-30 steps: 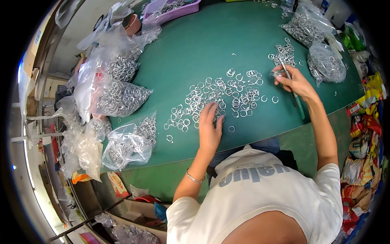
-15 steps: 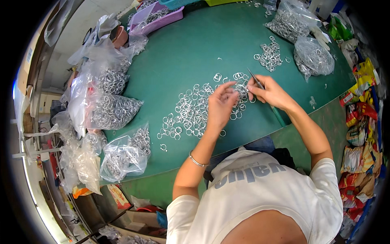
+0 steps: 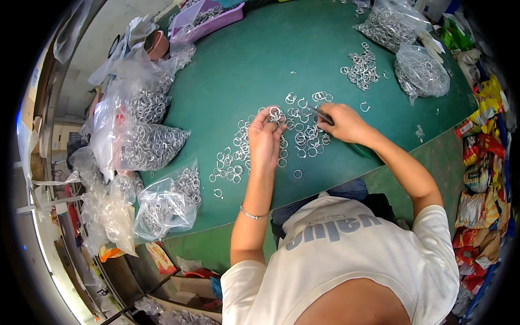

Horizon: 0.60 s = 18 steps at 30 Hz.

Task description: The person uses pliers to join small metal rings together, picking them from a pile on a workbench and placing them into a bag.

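My left hand [image 3: 264, 142] is raised over the loose rings [image 3: 238, 154], its fingers closed around a small bunch of silvery metal rings [image 3: 276, 114]. To its right, my right hand [image 3: 345, 124] grips a slim, dark, pointed tool [image 3: 324, 116], its tip angled left toward the left hand. The tool's exact kind is hard to make out. Several more rings [image 3: 310, 142] are scattered on the green tabletop [image 3: 244, 70] between and below both hands. A single open ring [image 3: 364, 106] lies just beyond the right hand.
A heap of rings [image 3: 363, 67] sits at the far right near bags of rings [image 3: 421, 73]. Filled clear bags [image 3: 151, 146] line the left edge, with another bag [image 3: 168, 206] at the near left. A purple tray [image 3: 211, 24] stands at the back left.
My hands have moved apart, the left one shifting left with the rings. The tool's tip has swung round to the left. One ring now lies to the right of the right hand.
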Each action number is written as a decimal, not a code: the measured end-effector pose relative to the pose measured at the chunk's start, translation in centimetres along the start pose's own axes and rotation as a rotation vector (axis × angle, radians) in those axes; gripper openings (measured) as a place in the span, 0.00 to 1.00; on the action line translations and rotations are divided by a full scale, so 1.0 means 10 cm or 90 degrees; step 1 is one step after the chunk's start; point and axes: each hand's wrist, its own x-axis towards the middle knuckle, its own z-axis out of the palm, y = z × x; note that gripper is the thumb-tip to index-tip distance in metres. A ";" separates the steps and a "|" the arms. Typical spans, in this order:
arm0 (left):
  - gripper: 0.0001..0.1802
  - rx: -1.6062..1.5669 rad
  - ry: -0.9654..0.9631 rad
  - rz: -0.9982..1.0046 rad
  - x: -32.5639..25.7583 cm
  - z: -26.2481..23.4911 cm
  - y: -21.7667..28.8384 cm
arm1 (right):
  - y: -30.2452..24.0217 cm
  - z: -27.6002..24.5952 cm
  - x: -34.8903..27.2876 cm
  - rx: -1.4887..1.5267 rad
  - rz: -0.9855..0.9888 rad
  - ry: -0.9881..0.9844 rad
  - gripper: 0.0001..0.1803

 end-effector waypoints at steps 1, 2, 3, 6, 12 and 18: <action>0.15 -0.009 0.002 -0.006 -0.01 -0.02 -0.01 | 0.01 -0.05 0.01 0.090 0.019 0.007 0.08; 0.16 -0.008 0.000 -0.009 -0.01 -0.03 -0.02 | 0.01 -0.08 0.01 0.065 0.026 0.017 0.08; 0.16 -0.007 -0.002 -0.013 -0.01 -0.04 -0.04 | 0.02 -0.11 0.01 0.040 0.033 0.028 0.08; 0.17 0.028 -0.019 -0.033 -0.05 0.00 -0.05 | 0.08 -0.11 0.01 0.009 0.050 0.039 0.09; 0.17 0.143 -0.173 -0.040 -0.17 0.14 -0.09 | -0.05 -0.11 -0.08 0.365 -0.037 0.024 0.11; 0.13 0.189 -0.249 -0.035 -0.24 0.24 -0.08 | -0.14 -0.16 -0.10 0.486 -0.008 -0.045 0.08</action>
